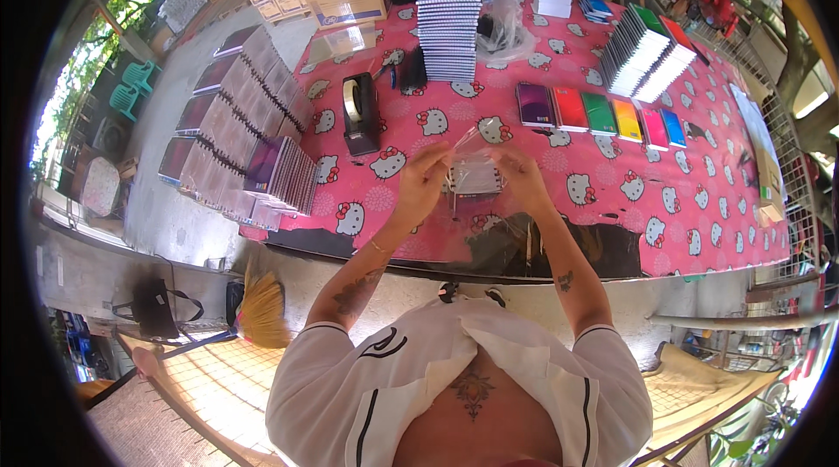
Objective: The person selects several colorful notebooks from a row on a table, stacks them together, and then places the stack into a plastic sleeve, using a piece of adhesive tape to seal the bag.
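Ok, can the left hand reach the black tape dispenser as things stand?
Probably yes: the tape dispenser stands left of the left hand with nothing visible between them, though that hand seems to hold clear plastic.

Before you on the counter: notebook near front edge; tape dispenser left; tall stack behind; booklet row right, farther back.

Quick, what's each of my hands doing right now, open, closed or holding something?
Left hand: closed, pinching clear plastic.
Right hand: fingers bent at the plastic's right side; whether it grips cannot be told.
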Available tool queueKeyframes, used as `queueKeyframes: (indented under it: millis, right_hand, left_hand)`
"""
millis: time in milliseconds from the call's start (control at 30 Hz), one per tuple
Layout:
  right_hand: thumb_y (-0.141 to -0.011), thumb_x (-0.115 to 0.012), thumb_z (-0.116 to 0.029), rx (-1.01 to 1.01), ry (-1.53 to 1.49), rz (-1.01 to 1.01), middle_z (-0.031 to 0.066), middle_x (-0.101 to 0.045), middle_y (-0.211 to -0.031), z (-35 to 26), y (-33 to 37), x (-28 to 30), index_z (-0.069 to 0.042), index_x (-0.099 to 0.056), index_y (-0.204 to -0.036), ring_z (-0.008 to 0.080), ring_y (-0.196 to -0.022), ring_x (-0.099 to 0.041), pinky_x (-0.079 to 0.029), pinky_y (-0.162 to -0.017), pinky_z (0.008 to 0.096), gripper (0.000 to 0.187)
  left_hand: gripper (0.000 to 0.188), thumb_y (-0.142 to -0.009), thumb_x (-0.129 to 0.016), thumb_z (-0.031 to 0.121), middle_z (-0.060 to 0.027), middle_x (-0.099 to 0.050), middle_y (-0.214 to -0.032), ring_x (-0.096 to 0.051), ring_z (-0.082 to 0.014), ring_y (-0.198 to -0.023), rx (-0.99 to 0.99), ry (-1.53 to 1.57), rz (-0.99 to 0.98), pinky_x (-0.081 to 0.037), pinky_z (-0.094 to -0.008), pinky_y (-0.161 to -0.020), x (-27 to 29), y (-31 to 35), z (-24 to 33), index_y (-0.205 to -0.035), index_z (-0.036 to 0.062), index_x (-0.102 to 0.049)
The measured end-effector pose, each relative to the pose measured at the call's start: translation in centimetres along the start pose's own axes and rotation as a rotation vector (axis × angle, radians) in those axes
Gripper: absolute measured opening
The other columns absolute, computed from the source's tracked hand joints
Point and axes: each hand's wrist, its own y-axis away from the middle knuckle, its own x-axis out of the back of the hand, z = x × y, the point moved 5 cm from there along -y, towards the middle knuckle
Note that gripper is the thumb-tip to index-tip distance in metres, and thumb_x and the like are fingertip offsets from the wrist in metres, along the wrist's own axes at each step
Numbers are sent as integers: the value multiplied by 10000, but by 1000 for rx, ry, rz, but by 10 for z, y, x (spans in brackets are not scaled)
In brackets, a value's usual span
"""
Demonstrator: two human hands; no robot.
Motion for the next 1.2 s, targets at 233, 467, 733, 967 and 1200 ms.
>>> queueKeyframes:
  millis: [233, 467, 733, 967, 1200]
  right_hand:
    - [-817, -742, -202, 601, 701, 196, 122, -662, -1116, -126, 38, -67, -79, -673, -1135, 293, -1013, -634, -442, -919, 427, 349]
    - [-745, -784, -201, 480, 981, 126, 59, -668, -934, -100, 23, -79, -126, -653, -1039, 290, -938, -654, -415, -908, 424, 330]
    - [-718, -813, -202, 300, 885, 134, 23, -677, -874, -102, 27, -73, -131, -633, -1016, 265, -779, -660, -393, -893, 424, 354]
    - [-741, -794, -286, 370, 920, 119, 0, -703, -878, -112, 22, -82, -162, -708, -1061, 237, -792, -661, -377, -886, 435, 354]
    - [-723, -814, -305, 368, 1052, 95, -2, -679, -1069, -126, 32, -74, -189, -718, -1056, 236, -956, -632, -380, -886, 440, 365]
  left_hand:
    - [261, -881, -678, 236, -126, -708, -856, -627, -250, -788, 45, -992, 433, -504, -365, -743, 182, -40, -124, -984, 2, -728]
    - [142, -853, -703, 130, -50, -701, -821, -617, -167, -622, 258, 63, 521, -487, -290, -591, 169, -52, -183, -957, 41, -743]
    - [108, -863, -706, 128, -42, -705, -830, -691, -184, -703, 343, -1098, 137, -565, -333, -669, 161, -47, -111, -945, 59, -720]
    - [261, -886, -710, 42, -29, -675, -985, -601, -116, -925, 67, 120, -580, -494, -306, -849, 46, -42, 2, -1143, 15, -676]
    - [187, -861, -740, 63, -46, -580, -1110, -544, -203, -1123, -222, -30, -742, -454, -338, -946, 24, -58, 14, -1046, 90, -754]
